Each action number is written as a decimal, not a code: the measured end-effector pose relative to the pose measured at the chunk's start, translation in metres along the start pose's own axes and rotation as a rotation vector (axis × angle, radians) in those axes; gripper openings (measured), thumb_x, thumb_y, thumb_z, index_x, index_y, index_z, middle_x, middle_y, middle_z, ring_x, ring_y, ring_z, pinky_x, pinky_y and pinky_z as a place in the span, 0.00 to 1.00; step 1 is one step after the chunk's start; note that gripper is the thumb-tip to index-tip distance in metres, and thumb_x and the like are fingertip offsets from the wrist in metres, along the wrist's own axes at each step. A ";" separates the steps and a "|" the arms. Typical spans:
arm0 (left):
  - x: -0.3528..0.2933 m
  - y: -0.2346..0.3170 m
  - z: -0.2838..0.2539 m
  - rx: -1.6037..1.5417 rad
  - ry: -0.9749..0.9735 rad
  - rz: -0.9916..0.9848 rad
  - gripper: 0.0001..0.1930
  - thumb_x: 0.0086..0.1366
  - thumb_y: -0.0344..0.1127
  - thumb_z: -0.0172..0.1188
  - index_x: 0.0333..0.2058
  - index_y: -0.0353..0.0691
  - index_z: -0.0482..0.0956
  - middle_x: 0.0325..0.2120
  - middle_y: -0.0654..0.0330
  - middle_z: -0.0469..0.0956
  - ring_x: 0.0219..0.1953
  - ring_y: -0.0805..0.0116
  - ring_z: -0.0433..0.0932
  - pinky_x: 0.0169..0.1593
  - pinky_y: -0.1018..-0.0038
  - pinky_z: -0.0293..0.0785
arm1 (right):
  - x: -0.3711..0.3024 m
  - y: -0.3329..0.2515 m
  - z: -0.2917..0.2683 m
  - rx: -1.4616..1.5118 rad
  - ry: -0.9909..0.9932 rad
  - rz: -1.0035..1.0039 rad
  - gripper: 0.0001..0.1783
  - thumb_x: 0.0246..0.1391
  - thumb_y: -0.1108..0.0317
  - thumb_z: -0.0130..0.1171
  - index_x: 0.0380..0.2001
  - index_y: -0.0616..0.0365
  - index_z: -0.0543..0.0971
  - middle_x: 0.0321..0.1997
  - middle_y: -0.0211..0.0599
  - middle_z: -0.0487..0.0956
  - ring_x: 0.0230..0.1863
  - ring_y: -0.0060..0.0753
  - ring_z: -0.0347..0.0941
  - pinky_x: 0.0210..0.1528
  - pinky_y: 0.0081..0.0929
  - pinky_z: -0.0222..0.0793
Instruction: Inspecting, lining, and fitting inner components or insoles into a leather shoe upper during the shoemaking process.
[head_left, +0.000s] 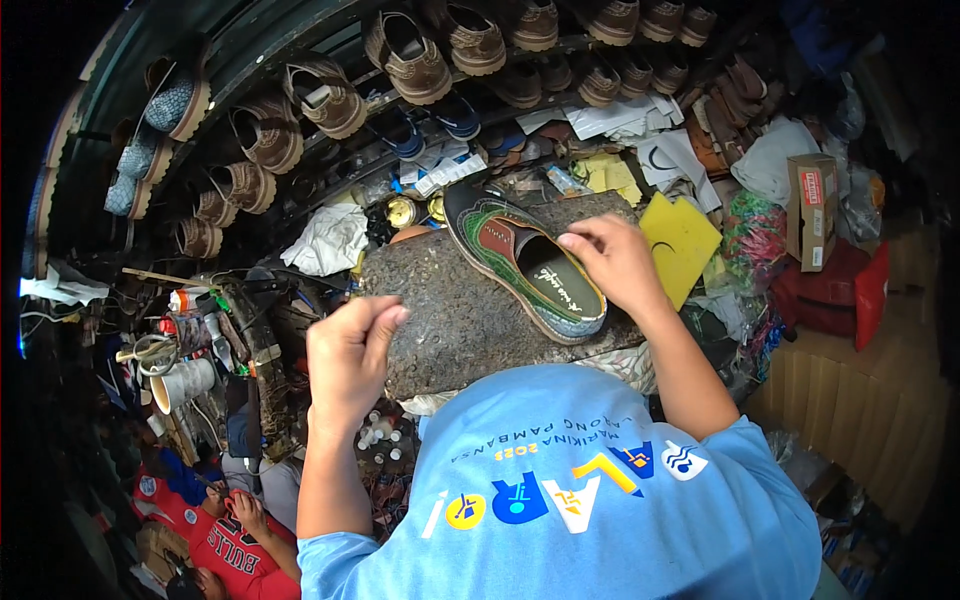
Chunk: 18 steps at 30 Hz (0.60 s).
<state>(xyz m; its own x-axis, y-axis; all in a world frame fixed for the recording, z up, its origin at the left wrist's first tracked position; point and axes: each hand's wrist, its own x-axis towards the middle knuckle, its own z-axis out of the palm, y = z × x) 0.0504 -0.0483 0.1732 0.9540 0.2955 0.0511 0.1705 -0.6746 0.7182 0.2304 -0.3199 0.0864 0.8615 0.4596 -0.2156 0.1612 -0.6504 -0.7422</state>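
Observation:
A leather shoe (498, 262) in black, green and brown lies on a dark, rough-topped work block (430, 335), toe pointing away to the left. Its opening faces up and shows a dark green insole (562, 282) with light lettering. My right hand (617, 262) is at the right edge of the shoe's opening, thumb and fingers pinched; whether it touches the shoe I cannot tell. My left hand (347, 350) is raised over the block's left edge, apart from the shoe, its thumb pressed to curled fingers. Anything small in either pinch is hidden.
Rows of brown shoes (410, 60) fill shelves beyond the block. Crumpled white paper (328, 238), small yellow tins (401, 212) and a yellow sheet (680, 240) surround it. A white mug (182, 386) stands among tools at left. Another person in red (235, 545) sits lower left.

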 end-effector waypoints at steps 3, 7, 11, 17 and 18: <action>0.023 0.009 0.001 -0.022 0.168 0.184 0.07 0.62 0.33 0.74 0.34 0.35 0.88 0.23 0.57 0.82 0.25 0.68 0.79 0.31 0.72 0.74 | -0.009 -0.007 -0.016 0.054 0.246 -0.265 0.14 0.63 0.64 0.67 0.42 0.65 0.86 0.45 0.47 0.86 0.49 0.40 0.83 0.52 0.31 0.76; 0.052 0.070 0.056 -0.156 0.226 0.659 0.36 0.70 0.67 0.51 0.62 0.43 0.78 0.64 0.44 0.72 0.69 0.40 0.67 0.71 0.46 0.57 | -0.020 -0.078 -0.001 1.416 0.047 -0.188 0.37 0.73 0.49 0.50 0.72 0.67 0.62 0.74 0.59 0.66 0.75 0.54 0.61 0.78 0.47 0.55; 0.057 0.032 0.093 0.217 0.074 1.008 0.44 0.65 0.79 0.44 0.68 0.55 0.72 0.74 0.50 0.60 0.79 0.43 0.46 0.75 0.39 0.19 | -0.053 -0.107 -0.020 1.976 -0.552 0.038 0.52 0.65 0.31 0.50 0.75 0.64 0.58 0.80 0.61 0.52 0.82 0.56 0.43 0.81 0.58 0.40; 0.155 -0.069 -0.083 -1.010 0.835 -0.077 0.31 0.74 0.58 0.56 0.58 0.33 0.72 0.40 0.57 0.77 0.36 0.68 0.78 0.37 0.72 0.76 | -0.085 -0.023 -0.051 0.767 0.112 -0.532 0.37 0.53 0.54 0.72 0.60 0.65 0.75 0.71 0.56 0.69 0.71 0.56 0.67 0.74 0.51 0.60; 0.171 -0.080 -0.124 -1.088 0.863 -0.182 0.39 0.71 0.66 0.56 0.62 0.33 0.67 0.38 0.57 0.77 0.34 0.68 0.77 0.36 0.73 0.75 | -0.087 -0.030 -0.040 0.408 0.094 -0.407 0.36 0.46 0.58 0.76 0.57 0.63 0.77 0.71 0.56 0.70 0.70 0.58 0.67 0.73 0.50 0.62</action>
<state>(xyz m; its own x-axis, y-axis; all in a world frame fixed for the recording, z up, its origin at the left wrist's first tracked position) 0.1699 0.1398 0.2109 0.4212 0.9068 0.0197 -0.3798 0.1566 0.9117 0.1697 -0.3648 0.1534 0.8110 0.5560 0.1819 0.3063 -0.1387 -0.9418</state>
